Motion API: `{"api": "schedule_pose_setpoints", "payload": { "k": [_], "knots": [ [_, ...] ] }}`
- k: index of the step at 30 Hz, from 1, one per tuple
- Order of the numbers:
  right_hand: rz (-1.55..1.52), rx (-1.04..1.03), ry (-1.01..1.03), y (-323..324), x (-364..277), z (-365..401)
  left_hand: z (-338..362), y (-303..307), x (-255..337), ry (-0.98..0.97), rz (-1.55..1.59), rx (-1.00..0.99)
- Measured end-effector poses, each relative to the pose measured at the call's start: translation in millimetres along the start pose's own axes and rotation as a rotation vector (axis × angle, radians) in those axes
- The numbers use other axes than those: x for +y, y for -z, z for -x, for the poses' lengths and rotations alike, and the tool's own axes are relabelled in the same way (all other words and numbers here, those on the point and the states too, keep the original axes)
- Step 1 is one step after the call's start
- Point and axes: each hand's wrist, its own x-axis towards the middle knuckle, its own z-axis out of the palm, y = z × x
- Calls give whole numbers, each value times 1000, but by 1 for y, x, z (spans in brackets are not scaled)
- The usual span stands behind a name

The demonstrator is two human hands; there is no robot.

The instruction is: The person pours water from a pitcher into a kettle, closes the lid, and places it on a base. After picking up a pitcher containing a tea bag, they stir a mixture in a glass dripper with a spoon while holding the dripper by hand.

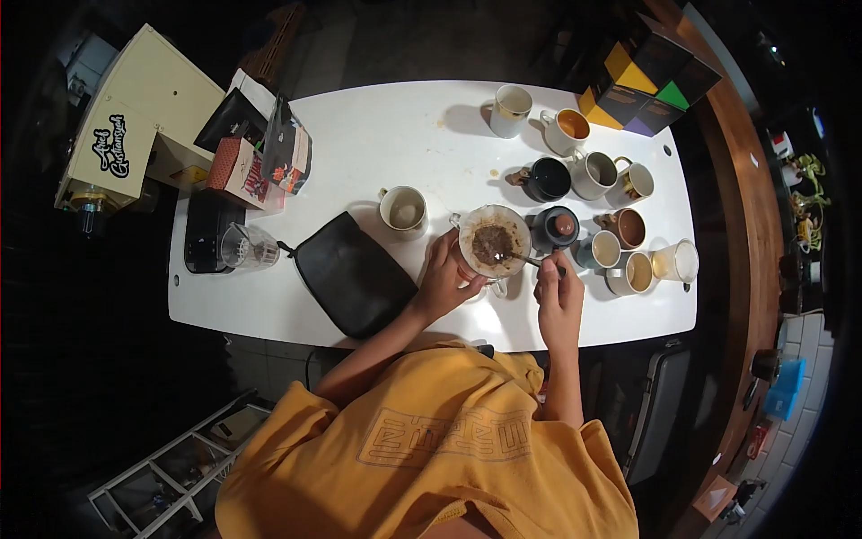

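Observation:
A glass coffee dripper (470, 232) with wet brown coffee grounds (492, 244) in it is near the table's front edge. My left hand (444, 280) is closed round its left and lower side. A spoon (523, 259) reaches into the grounds from the right, its handle pinched in the fingers of my right hand (560, 292). Under the dripper, a glass handle partly shows; the rest of that vessel is hidden. Just right of the dripper stands a dark round container (554, 228) with a brown knob on top. A pale mug (403, 213) stands to the left.
Several mugs, among them a black mug (547, 180) and a brown mug (627, 228), crowd the white table's (377, 126) right side. A black pouch (355, 278) lies left of my left arm. Farther left are a clear cup (250, 247), coffee bags (287, 148) and a cream machine (144, 117).

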Motion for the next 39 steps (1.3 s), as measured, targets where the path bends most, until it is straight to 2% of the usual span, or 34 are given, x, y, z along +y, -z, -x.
{"api": "schedule_pose_setpoints", "payload": {
  "k": [8, 15, 17, 20, 31, 36, 39],
  "knots": [
    [-218, -27, -85, 3, -4, -2, 1, -3, -6, -16, 11, -4],
    [-109, 23, -12, 4, -12, 0, -1, 0, -2, -26, 14, -3],
    [211, 38, 345, 5, -15, 0, 0, -1, -5, -33, 17, -3],
    [368, 43, 408, 1, -42, 8, 1, -3, -5, -38, 15, 12],
    [476, 7, 397, -5, -48, 16, -3, 2, -2, -47, -2, 7],
    [374, 30, 245, -8, -44, 12, -3, 9, 6, 10, 40, -37],
    [381, 42, 251, -8, -40, 7, -4, 9, 8, 12, 44, -15]
  ]
}}
